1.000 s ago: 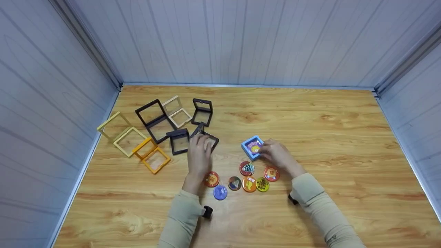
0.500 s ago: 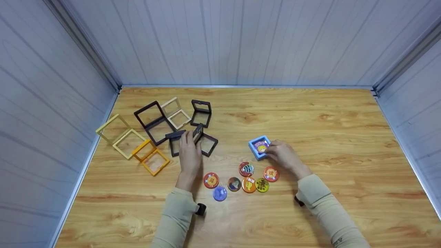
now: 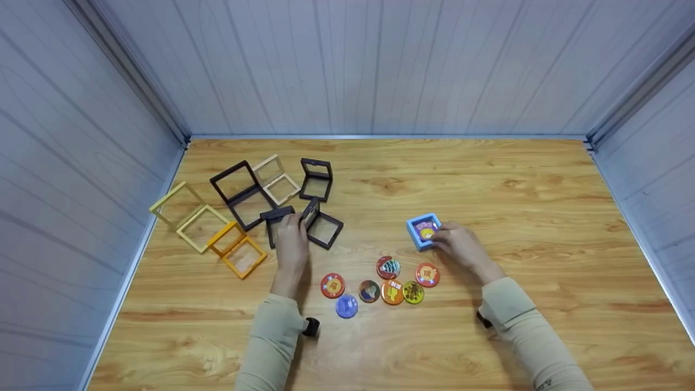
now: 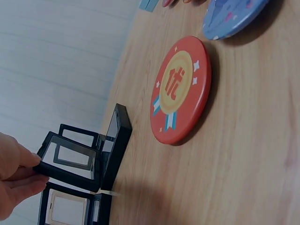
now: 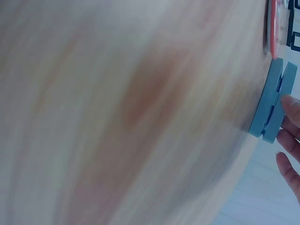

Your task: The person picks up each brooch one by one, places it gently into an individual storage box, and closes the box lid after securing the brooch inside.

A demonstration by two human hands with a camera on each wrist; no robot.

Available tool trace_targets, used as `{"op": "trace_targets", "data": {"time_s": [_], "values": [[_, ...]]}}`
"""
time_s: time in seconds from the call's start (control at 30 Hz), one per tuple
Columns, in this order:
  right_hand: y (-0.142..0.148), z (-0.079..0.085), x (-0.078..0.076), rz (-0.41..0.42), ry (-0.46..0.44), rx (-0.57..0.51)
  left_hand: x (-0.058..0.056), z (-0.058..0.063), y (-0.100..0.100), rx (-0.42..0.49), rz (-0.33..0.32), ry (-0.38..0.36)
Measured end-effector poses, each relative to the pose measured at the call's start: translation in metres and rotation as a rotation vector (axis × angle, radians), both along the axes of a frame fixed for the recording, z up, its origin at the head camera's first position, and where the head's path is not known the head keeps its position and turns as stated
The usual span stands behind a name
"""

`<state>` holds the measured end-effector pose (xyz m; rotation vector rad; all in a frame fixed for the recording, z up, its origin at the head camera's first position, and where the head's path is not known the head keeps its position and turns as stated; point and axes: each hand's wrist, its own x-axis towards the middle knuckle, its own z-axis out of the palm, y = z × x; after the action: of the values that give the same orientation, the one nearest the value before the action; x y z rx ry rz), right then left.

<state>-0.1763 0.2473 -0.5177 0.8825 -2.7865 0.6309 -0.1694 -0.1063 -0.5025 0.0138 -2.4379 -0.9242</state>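
Observation:
My left hand (image 3: 292, 244) is at a black display frame (image 3: 274, 228) on the left of the table. In the left wrist view its thumb and fingertips pinch the edge of that clear-windowed frame (image 4: 68, 164), which stands folded open. A second open black frame (image 3: 324, 231) lies just right of the hand. My right hand (image 3: 461, 247) grips the near right corner of a closed light-blue display frame (image 3: 415, 239). A purple badge with a yellow bear (image 3: 426, 231) shows inside its window. The right wrist view shows the blue frame's side (image 5: 274, 101), with fingertips at its edge.
Several round button badges lie nearer me, among them a red one (image 3: 333, 285), a purple one (image 3: 346, 306) and a Christmas-tree one (image 3: 388, 267). Open frames in yellow (image 3: 203, 222), orange (image 3: 244, 263), black (image 3: 316, 184) and beige (image 3: 281, 187) stand at left. Panel walls (image 3: 347, 70) enclose the table.
My right hand has slid the blue frame to the right, away from the badges. My left hand has moved left from one open black frame to the one beside it.

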Motion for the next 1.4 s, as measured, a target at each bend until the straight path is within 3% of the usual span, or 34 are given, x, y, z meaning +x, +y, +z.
{"op": "trace_targets", "data": {"time_s": [0.17,0.67,0.93,1.17,1.4], "values": [[0.01,-0.001,0.001,-0.026,-0.005,-0.007,0.0,-0.003,0.001,0.027,-0.034,0.042],[0.04,0.002,0.002,-0.131,-0.031,0.011,0.004,-0.006,0.013,0.043,-0.126,0.063],[0.059,0.002,-0.001,-0.182,-0.02,0.021,0.004,-0.008,0.018,0.044,-0.171,0.111],[0.078,0.004,-0.004,-0.23,-0.066,0.011,0.006,-0.008,0.027,0.064,-0.2,0.072],[0.094,0.007,-0.006,-0.297,-0.124,-0.012,0.01,-0.01,0.036,0.067,-0.231,0.08]]}}
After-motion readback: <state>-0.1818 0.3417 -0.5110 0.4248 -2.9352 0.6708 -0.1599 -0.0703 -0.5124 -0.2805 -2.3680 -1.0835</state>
